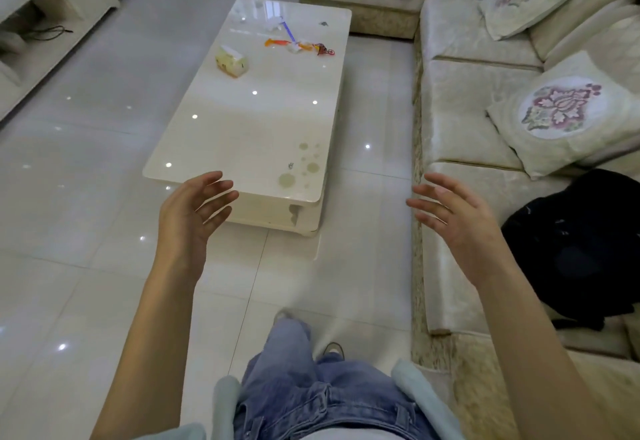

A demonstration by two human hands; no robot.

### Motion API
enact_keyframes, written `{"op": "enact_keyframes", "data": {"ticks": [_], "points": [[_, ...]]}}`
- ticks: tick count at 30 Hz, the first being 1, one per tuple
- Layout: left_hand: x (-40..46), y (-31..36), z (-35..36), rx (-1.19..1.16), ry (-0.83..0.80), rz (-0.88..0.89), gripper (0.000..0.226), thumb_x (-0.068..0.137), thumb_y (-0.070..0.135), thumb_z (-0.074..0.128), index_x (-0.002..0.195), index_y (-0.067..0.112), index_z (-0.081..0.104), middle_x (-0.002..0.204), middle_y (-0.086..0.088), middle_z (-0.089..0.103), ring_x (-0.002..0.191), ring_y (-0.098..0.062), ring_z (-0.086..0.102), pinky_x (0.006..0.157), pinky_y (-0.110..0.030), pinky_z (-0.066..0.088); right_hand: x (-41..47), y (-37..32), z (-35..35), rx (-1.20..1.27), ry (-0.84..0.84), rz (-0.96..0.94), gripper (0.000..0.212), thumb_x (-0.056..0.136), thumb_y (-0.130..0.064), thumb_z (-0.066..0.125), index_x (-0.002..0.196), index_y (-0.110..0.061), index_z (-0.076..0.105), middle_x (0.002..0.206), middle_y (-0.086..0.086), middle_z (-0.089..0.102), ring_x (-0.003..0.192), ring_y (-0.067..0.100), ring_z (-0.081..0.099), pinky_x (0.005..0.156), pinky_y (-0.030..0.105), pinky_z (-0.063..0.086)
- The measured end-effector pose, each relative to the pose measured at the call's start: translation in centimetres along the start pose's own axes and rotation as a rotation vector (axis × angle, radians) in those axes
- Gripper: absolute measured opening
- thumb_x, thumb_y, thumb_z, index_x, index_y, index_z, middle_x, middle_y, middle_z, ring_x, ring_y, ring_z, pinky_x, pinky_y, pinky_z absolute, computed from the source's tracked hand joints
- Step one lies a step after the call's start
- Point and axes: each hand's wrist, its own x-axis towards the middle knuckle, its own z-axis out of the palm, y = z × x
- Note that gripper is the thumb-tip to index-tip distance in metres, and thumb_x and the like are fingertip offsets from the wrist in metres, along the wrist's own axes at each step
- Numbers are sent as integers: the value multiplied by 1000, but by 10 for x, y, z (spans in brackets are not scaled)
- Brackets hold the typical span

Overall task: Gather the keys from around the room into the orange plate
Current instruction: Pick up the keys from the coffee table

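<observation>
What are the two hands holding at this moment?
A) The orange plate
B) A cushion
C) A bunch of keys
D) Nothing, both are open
D: the left hand and the right hand both hang in the air with relaxed fingers, and nothing lies in either.

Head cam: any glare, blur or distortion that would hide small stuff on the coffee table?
Head view: ceiling-light glints and a window reflection on the glossy coffee table, strongest at its far end; the small metal item near the stains is tiny and soft; the far orange clutter is blurry; wide-angle bending at the sofa; both hands sharp enough.
</observation>
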Motion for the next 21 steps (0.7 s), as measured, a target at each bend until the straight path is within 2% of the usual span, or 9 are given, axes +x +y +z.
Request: {"op": "enact_keyframes", "data": {"ticks": [7,13,21], "points": [[95,3,31,-46,8,-72,19,91,18,46,97,12,64,91,-3,68,86,-16,70,74,-25,54,100,-4,25,53,-7,20,20,94,-21,47,108,-20,61,105,5,69,98,21,69,86,31,53],[202,30,59,-54,-20,-105,20,90,18,46,93,11,65,86,-3,69,85,-18,70,73,-28,56,197,-9,61,103,31,45,19,94,-20,47,105,-21,62,97,1,72,92,19,70,79,26,55],[343,23,85,170,-30,-138,18,90,16,47,95,15,64,87,-5,69,78,-15,71,65,-24,55,330,-3,115,134,42,83,19,95,-16,46,103,-21,62,88,-3,73,83,15,70,70,22,54]]}}
